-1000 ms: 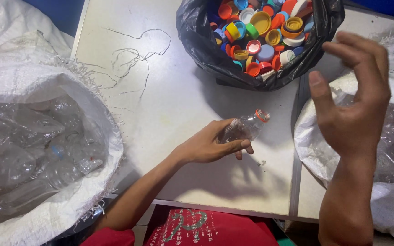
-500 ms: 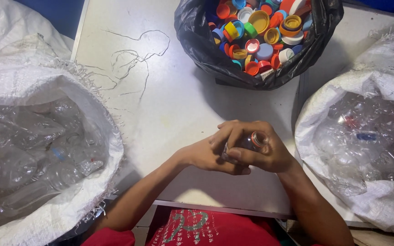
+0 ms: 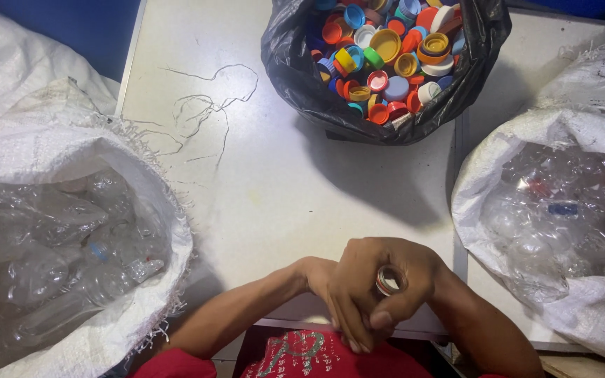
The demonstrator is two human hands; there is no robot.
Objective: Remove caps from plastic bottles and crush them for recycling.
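Since half a second ago your hands have drawn back to the near edge of the surface (image 3: 281,175). Right hand (image 3: 386,280) wraps over the left hand (image 3: 323,280), fingers curled shut around a clear bottle (image 3: 388,280); only its mouth ring shows, body hidden. Left hand mostly covered; its grip cannot be told. The black bag (image 3: 295,77) of caps is cut off at the far edge.

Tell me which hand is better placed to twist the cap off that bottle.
The right hand: its fingers wrap over the bottle's cap, which shows between them. The left hand lies underneath, mostly hidden, and seems only to steady the bottle.
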